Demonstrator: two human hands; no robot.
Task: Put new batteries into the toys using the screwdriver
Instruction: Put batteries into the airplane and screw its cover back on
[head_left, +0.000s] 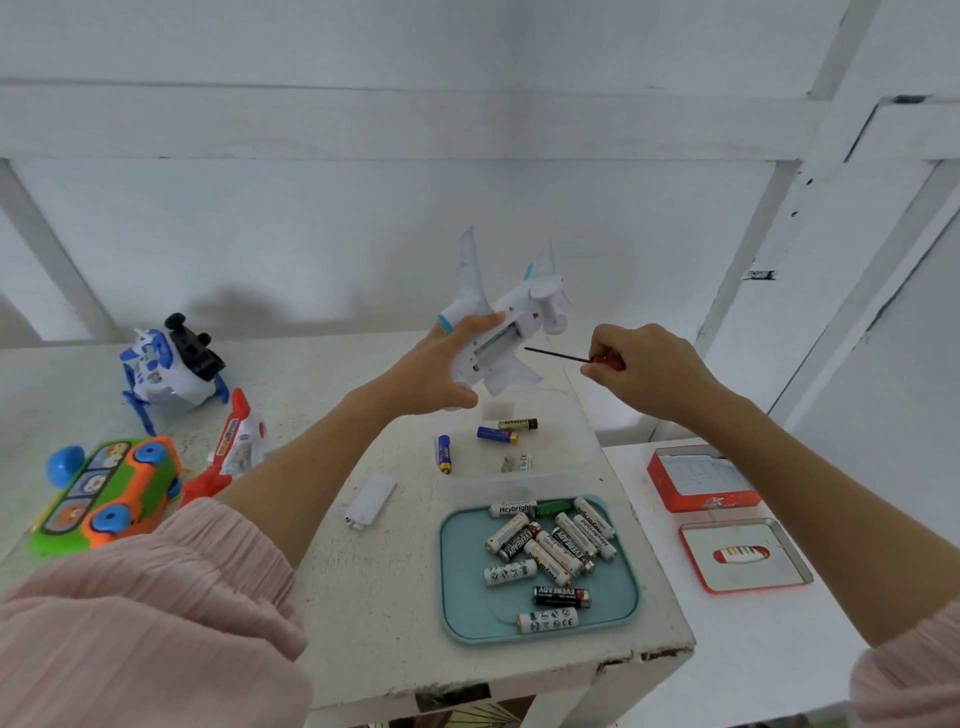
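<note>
Above table (395, 597), 2 hands hold plane (506, 332), seemingly clear of screwdriver (563, 356).

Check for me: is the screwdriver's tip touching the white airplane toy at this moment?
No: the screwdriver in the right hand points at the airplane toy held by the left hand, with a visible gap.
</note>
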